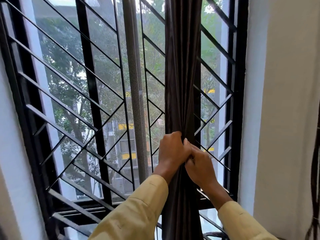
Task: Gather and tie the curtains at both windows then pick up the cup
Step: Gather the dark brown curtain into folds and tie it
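Note:
A dark brown curtain (181, 66) hangs gathered into one narrow bunch in front of the right half of the window. My left hand (172, 149) grips the bunch from the left at about sill-to-mid height, fingers curled round the cloth. My right hand (200, 166) sits just below and to the right, touching the left hand, its fingers curled into the same bunch. Below the hands the curtain falls straight down between my two yellow sleeves. No tie and no cup are in view.
A black metal window grille (90, 94) with slanted bars fills the frame behind the curtain. A grey rolled mesh screen (135, 84) stands upright at the middle. A white wall (285, 118) flanks the right side. Dark cords (314, 196) hang at the far right edge.

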